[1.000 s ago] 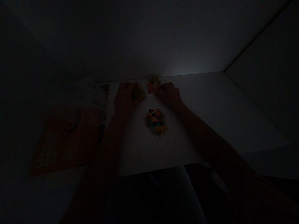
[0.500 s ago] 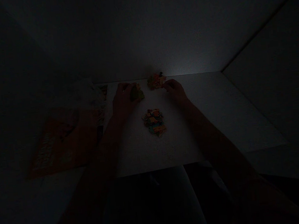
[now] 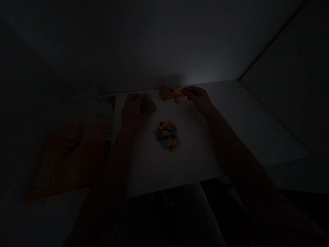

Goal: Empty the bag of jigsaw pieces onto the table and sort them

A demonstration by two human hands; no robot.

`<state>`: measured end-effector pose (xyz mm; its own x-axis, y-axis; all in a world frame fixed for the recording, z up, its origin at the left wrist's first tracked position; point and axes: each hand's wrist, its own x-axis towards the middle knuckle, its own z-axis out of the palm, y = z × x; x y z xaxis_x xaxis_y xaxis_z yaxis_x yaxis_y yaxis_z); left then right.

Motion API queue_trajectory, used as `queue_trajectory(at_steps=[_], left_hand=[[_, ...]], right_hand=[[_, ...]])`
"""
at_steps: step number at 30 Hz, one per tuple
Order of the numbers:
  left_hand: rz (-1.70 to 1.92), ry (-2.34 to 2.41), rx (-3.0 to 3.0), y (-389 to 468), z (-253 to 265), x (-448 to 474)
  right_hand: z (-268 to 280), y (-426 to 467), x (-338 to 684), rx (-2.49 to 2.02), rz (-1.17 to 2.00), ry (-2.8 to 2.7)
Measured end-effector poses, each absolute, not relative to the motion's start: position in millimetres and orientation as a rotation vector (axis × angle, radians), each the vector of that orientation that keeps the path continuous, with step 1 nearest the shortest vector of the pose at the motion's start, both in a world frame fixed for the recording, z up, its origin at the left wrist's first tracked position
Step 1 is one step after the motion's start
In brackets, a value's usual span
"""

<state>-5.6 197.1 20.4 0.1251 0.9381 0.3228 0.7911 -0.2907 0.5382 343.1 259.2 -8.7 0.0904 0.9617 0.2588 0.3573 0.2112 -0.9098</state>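
The picture is very dark. My left hand [image 3: 131,113] rests on the left of a pale board, its fingers curled around a stack of thin green and orange pieces [image 3: 147,105]. At the board's back, my right hand [image 3: 198,97] pinches the edge of a light orange-pink piece [image 3: 178,94] with an uneven outline. Just left of that piece lies a small heap of greenish and reddish pieces [image 3: 165,93]. Between my forearms a pile of multicoloured pieces [image 3: 168,136], orange, teal and dark, lies on the board. The exact kind of the pieces cannot be made out.
The pale board [image 3: 169,173] meets a grey wall [image 3: 145,43] at the back. To the left lies an orange packet or book [image 3: 66,160] with white lettering. Behind it is crumpled clear plastic [image 3: 89,103]. A pale surface [image 3: 258,126] continues at right.
My right hand has moved slightly right, and the orange-pink piece at its fingertips shows more fully beside the back heap. My left hand still holds its stack. The view has shifted a little.
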Motion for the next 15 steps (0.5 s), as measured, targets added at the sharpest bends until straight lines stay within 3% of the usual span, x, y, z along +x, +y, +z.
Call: queue_trajectory(at_steps=[7, 15], left_hand=[[0.893, 1.703, 2.132, 193.3, 25.1, -1.6], [0.933, 1.714, 2.141, 194.5, 23.7, -1.6]], right_hand=[[-9.8, 252.8, 397.3, -1.93, 0.161, -1.141], [-16.6, 249.0, 308.8, -1.699, 0.235, -1.846]])
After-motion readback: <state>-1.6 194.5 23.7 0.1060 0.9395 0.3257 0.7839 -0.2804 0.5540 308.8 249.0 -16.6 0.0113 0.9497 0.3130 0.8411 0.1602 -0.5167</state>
